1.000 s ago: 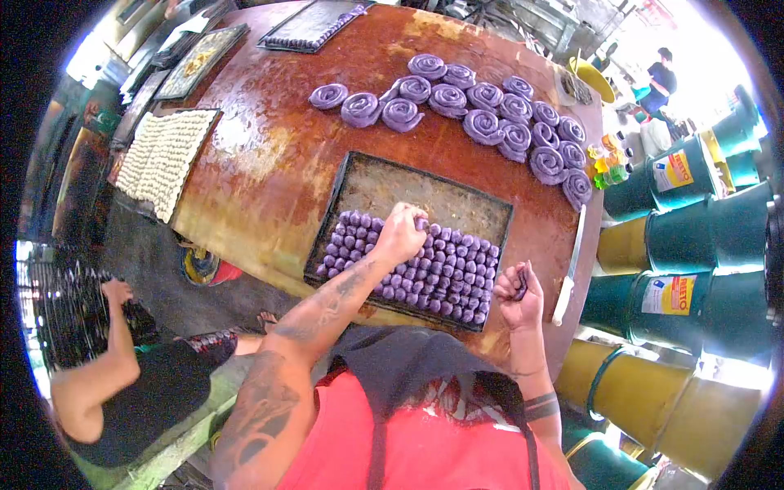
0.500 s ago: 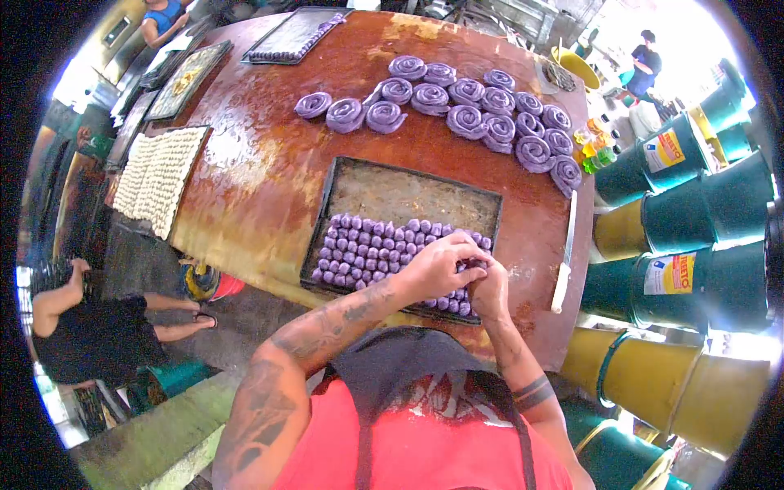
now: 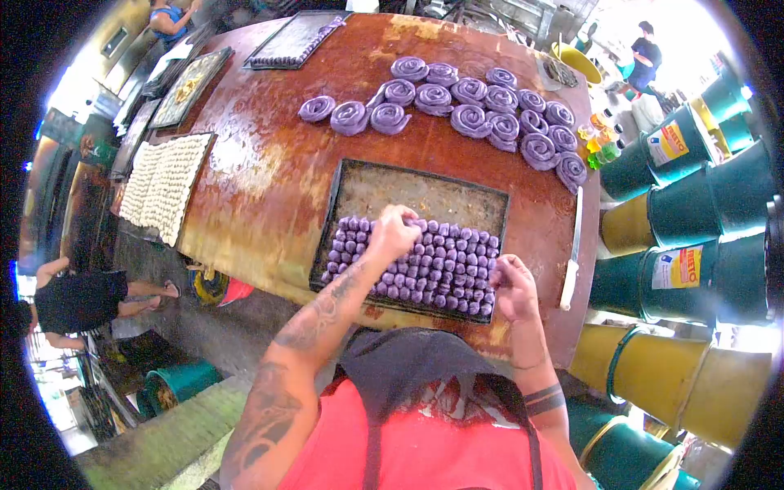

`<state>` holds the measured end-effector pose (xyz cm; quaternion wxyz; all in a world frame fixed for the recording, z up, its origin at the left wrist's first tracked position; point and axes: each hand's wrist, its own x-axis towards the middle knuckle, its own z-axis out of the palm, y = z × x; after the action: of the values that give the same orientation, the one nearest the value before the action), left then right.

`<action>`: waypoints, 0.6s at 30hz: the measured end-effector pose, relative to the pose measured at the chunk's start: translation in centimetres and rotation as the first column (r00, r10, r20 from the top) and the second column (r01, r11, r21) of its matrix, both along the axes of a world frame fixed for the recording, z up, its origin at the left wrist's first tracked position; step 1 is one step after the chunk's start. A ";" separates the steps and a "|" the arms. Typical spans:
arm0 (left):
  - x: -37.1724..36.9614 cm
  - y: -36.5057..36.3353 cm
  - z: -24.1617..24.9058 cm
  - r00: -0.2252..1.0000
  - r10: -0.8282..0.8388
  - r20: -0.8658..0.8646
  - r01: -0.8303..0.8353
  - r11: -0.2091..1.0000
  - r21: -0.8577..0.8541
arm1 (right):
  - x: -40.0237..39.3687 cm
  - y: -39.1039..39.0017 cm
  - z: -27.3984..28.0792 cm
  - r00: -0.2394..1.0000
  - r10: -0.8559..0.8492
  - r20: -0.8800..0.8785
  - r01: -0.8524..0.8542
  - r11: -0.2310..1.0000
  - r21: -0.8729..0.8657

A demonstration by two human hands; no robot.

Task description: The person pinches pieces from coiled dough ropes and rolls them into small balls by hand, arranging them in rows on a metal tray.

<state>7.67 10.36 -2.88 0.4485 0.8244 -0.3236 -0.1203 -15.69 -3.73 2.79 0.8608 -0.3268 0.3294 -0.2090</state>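
Observation:
A dark baking tray (image 3: 384, 184) lies on the rust-brown table, its near half filled with rows of small purple dough pieces (image 3: 441, 265). My left hand (image 3: 392, 231) reaches over the far row of pieces with fingertips pinched down on one piece at the row's edge. My right hand (image 3: 513, 286) hovers at the tray's near right corner, fingers curled; whether it holds dough is hidden. Several purple dough coils (image 3: 482, 114) lie across the far side of the table.
A white-handled knife (image 3: 570, 253) lies right of the tray. A tray of pale dough pieces (image 3: 163, 184) sits at the left, more trays (image 3: 290, 39) at the back. Stacked green and yellow buckets (image 3: 686, 245) crowd the right. Other people stand left and at the far right.
My left hand moved from my right hand back out to the far row of pieces. My right hand stayed near the tray's right corner. The person at the left shifted.

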 end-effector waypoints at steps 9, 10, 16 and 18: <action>-0.5 -0.6 -0.1 0.937 -0.086 0.338 0.067 0.995 0.069 | 0.7 0.8 -0.1 0.868 0.014 -0.496 -0.325 0.771 -0.547; -1.8 -0.8 1.6 0.981 -0.142 0.131 0.145 0.989 -0.011 | 0.7 0.7 -1.3 0.833 -0.045 -0.552 -0.395 0.650 -0.649; -7.1 -2.0 7.3 0.835 -0.519 0.183 0.550 0.774 -0.314 | 2.8 2.2 -2.6 0.902 -0.018 -0.431 -0.398 0.349 -0.848; -7.0 -1.4 7.1 0.872 -0.482 0.085 0.485 0.830 -0.276 | 3.2 2.6 -2.0 0.876 -0.045 -0.479 -0.449 0.285 -0.847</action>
<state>0.65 8.92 4.18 0.5168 0.6420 -0.5382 -0.1764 -12.52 -1.17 0.81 0.4326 -0.8421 0.2722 -0.1722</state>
